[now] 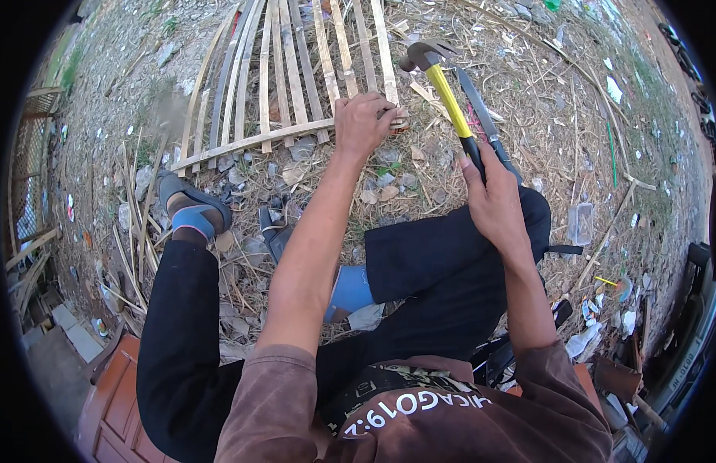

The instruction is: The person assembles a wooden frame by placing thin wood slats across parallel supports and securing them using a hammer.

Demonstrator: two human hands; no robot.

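the bamboo slat panel [285, 77] lies flat on the littered ground ahead of the seated person, its long slats running away from them and fanning out, with one cross slat [250, 143] laid over their near ends, sloping down toward the panel's left. the left hand [363, 123] rests on the panel's near right corner, right where the cross slat meets the outermost slat; its fingers are curled down and pinched close together at that joint, though whether they hold a nail or only press the wood is too small to tell. the right hand [493, 193] sits to the right of the panel and nearer the body, fingers wrapped fully around the black grip of a yellow-handled claw hammer [443, 85]. the hammer's long axis slants up and leftward from that hand, so its steel head hangs just beyond and slightly right of the left hand's knuckles, raised clear of the panel corner. a long dark blade [481, 112] lies on the ground just right of the hammer handle, roughly parallel to it. so the left hand is the one on the panel, the hammer head close above it.
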